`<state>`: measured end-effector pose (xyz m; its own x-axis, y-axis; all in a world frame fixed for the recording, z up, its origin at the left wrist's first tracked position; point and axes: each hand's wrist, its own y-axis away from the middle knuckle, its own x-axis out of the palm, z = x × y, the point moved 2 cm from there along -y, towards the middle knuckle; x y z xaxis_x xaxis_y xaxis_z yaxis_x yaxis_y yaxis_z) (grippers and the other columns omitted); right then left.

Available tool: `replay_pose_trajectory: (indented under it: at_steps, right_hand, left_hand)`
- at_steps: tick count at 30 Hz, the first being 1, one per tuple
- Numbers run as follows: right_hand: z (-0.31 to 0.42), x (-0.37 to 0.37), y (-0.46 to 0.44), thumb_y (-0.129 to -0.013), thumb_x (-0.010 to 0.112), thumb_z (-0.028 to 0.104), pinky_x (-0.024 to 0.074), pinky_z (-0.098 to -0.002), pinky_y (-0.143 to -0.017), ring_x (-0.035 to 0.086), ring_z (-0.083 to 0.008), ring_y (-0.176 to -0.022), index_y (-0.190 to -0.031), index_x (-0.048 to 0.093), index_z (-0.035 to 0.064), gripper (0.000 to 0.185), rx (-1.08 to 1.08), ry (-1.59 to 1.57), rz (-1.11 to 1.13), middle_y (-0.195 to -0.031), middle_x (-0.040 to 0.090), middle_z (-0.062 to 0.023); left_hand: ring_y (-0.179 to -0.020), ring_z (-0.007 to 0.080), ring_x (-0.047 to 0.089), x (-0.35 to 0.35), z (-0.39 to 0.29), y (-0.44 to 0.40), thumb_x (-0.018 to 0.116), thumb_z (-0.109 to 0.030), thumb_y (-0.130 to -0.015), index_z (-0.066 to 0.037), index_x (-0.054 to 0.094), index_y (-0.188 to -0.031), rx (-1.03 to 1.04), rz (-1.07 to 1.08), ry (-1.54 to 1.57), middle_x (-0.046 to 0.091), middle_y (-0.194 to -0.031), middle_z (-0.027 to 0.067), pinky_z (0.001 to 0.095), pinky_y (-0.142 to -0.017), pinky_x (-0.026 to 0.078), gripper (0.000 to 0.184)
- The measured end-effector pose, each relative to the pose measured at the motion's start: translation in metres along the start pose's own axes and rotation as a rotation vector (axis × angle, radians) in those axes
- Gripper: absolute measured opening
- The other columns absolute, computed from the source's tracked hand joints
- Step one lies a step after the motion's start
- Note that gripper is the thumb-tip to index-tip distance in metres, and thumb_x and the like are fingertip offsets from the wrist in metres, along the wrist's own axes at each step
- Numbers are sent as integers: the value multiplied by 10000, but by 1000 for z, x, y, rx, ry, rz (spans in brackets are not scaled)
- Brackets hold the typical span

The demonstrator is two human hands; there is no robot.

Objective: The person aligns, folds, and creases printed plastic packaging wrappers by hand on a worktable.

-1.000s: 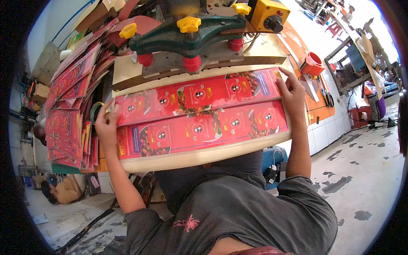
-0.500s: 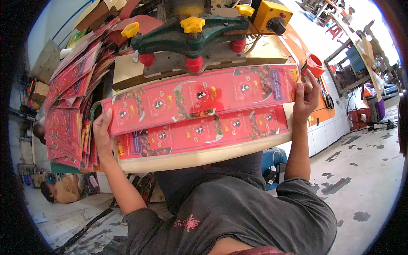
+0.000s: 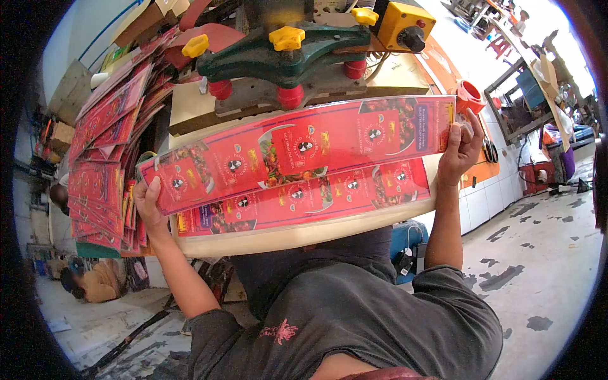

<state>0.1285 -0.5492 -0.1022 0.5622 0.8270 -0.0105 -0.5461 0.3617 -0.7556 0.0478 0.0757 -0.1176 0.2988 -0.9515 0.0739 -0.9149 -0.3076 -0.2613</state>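
Observation:
A long red printed strip with a clear glossy plastic edge (image 3: pixel 345 140) is stretched between my two hands. My left hand (image 3: pixel 151 206) pinches its lower left corner, thumb on top. At the other end, my right hand (image 3: pixel 460 149) grips the right edge between thumb and fingers. Below it, partly covered, a second red printed strip (image 3: pixel 304 196) lies on a cream board (image 3: pixel 278 242) in front of me. Just past the held strip stands a dark green press head with yellow knobs (image 3: pixel 286 39) and red feet.
Many similar red printed sheets (image 3: pixel 98 196) are piled at the left. A yellow control box (image 3: pixel 405 26) sits at the upper right of the press. Near my right hand are a red tape roll (image 3: pixel 468 95) and scissors (image 3: pixel 489 151). Another person (image 3: pixel 95 282) is at the lower left.
The held strip has come up slightly off the lower one, and its printed face has tilted more toward me. Its left end has shifted left, its right end slightly right.

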Motion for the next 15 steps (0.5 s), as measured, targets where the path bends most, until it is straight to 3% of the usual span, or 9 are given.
replay_pose_trajectory:
  at_steps: [6, 9, 11, 15]
  right_hand:
    - [1, 2, -1, -1034, 549, 48, 382, -173, -628, 500, -12, -694, -1414, 486, 0, 388, -5, 8, -9, -799, 612, 3]
    - [-1, 3, -2, -1039, 550, 60, 451, -181, -704, 585, -42, -771, -1417, 481, 3, 389, 21, 0, 18, -873, 663, -27]
    - [0, 8, -2, -1047, 552, 85, 507, -218, -823, 659, -99, -900, -1430, 462, 4, 402, 53, -64, 14, -984, 706, -71]
    - [7, 9, -2, -1057, 547, 118, 516, -257, -916, 673, -143, -1024, -1385, 508, -9, 353, 77, -88, 92, -1094, 708, -111]
  left_hand:
    - [-859, 132, 655, -14, 11, 0, 712, -223, -913, -19, 695, -1044, 96, -9, -82, 704, -979, 49, 318, -790, 536, 243]
    - [-878, 135, 655, -17, 12, 1, 706, -217, -917, -18, 688, -1046, 155, 6, -98, 700, -987, 53, 330, -798, 540, 238]
    - [-888, 138, 656, -14, 10, 1, 702, -213, -918, -18, 684, -1048, 187, 21, -105, 698, -996, 56, 339, -799, 543, 236]
    - [-848, 135, 657, -15, 11, 0, 681, -224, -935, -12, 696, -1053, 253, -32, -117, 711, -990, 55, 333, -768, 545, 243]
